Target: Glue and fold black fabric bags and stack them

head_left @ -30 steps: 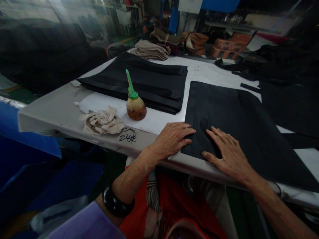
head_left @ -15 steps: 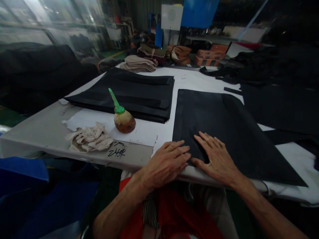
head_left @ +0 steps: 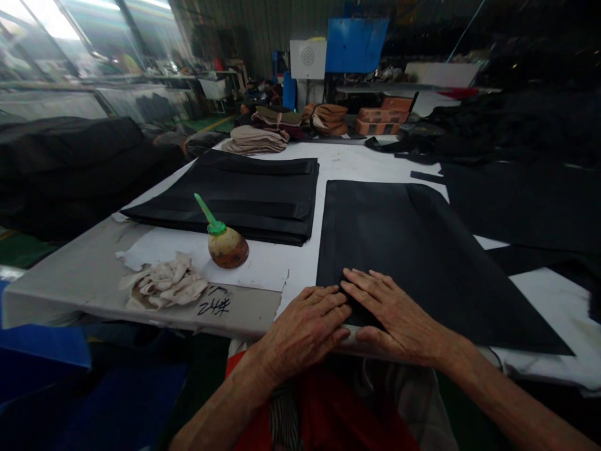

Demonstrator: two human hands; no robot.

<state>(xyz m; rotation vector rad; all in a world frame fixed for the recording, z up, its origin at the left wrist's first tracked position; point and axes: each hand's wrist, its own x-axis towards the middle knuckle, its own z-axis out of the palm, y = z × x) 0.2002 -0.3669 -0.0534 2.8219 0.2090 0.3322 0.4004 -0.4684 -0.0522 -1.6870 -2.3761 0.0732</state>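
Note:
A flat black sheet (head_left: 399, 250), perhaps leather or fabric, lies on the white-covered table (head_left: 295, 160) in front of me. On its near left corner my left hand (head_left: 307, 322) rests with fingers stretched out. My right hand (head_left: 392, 313) lies flat on the near edge of the same sheet, its fingertips close to those of the left. Left of the hands stands a squat glue bottle (head_left: 228, 247) with a green nozzle, brown in its lower part. A stack of black sheets (head_left: 235, 181) with strips on top lies behind the bottle.
A crumpled pale cloth (head_left: 166, 282) lies at the table's near left. Folded beige cloth (head_left: 257, 139), brown bundles (head_left: 328, 118) and orange-brown boxes (head_left: 381, 119) sit at the far edge. More black material (head_left: 516, 200) covers the right side. Blue sheeting (head_left: 42, 338) is below left.
My right hand has slid left along the black sheet toward the left hand, its fingers closer together. The camera has tilted up a little; the bottle and stacks stay in place.

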